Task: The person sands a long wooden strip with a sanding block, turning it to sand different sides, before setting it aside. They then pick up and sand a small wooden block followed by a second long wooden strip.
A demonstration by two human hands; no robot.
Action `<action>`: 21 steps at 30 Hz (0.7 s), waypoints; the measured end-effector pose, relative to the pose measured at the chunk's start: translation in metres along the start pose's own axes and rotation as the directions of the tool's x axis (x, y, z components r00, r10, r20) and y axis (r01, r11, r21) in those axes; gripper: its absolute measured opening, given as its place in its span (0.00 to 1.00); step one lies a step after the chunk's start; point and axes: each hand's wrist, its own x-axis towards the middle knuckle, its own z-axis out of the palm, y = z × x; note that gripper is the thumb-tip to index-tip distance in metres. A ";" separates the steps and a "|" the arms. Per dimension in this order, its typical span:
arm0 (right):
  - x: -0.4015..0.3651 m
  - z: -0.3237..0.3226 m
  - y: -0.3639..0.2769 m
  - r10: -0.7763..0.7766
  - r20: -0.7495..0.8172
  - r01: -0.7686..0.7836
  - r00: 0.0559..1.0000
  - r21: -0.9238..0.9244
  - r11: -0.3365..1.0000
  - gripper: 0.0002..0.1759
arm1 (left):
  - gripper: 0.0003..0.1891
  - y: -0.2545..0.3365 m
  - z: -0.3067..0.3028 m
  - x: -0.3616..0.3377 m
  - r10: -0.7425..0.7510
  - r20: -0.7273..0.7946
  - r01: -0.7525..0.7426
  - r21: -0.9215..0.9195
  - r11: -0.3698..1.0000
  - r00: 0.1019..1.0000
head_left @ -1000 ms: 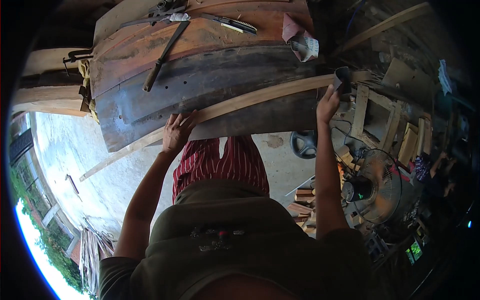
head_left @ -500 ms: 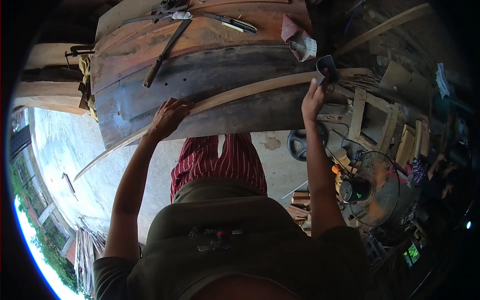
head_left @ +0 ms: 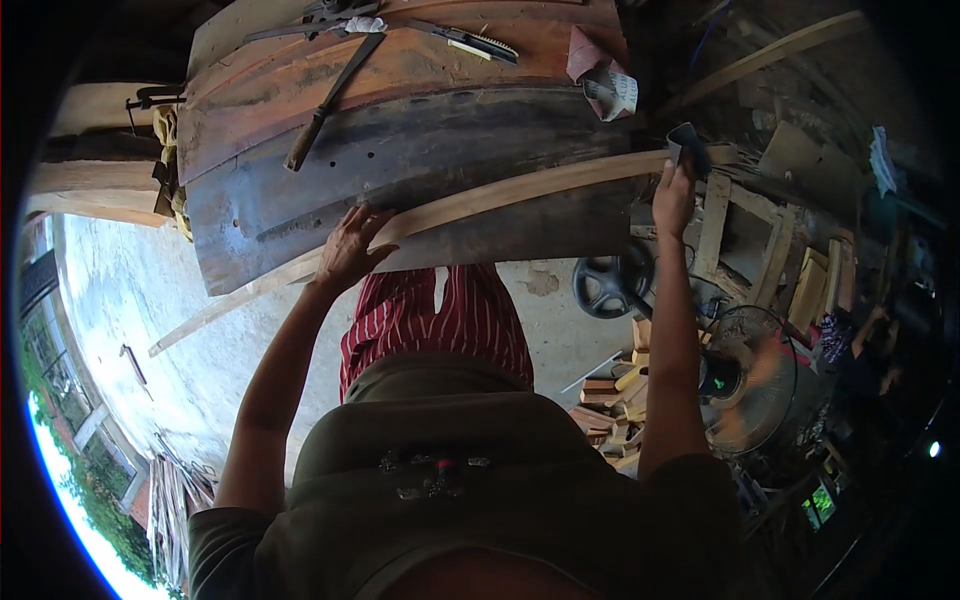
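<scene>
A long, thin, curved wooden strip (head_left: 520, 187) lies across the front of the worn workbench (head_left: 420, 130), its left end reaching past the bench edge over the floor. My left hand (head_left: 352, 245) rests on the strip left of centre, fingers spread, thumb apart. Near the strip's right end, my right hand (head_left: 674, 200) grips a dark, bent piece of sandpaper (head_left: 688, 148) between thumb and fingers, at the strip. The exact contact under the sandpaper is hidden.
On the bench lie a file with a wooden handle (head_left: 335, 100), a cutter knife (head_left: 470, 42) and folded red sandpaper (head_left: 603, 75). A fan (head_left: 750, 380), a black wheel (head_left: 613, 280) and wood offcuts (head_left: 620, 400) stand at right. Another person's arm (head_left: 868, 335) shows far right.
My right hand has moved right with the sandpaper, towards the strip's end. My left hand has shifted slightly right and its fingers have spread. The strip looks turned, showing more of its flat face.
</scene>
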 end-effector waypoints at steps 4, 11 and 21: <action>0.004 -0.009 -0.030 0.032 0.112 -0.018 0.993 -0.122 0.992 0.22 | 0.26 0.001 0.016 -0.008 0.035 -0.109 -0.026 0.084 0.996 0.993; -0.024 -0.035 -0.067 -0.275 0.281 0.312 0.919 -0.098 0.945 0.17 | 0.13 0.018 0.025 -0.024 0.106 -0.206 -0.064 0.202 0.977 0.973; -0.137 -0.003 -0.192 -0.581 0.355 0.517 0.733 0.265 0.814 0.19 | 0.20 0.012 0.028 -0.025 0.079 -0.216 -0.052 0.127 0.991 0.973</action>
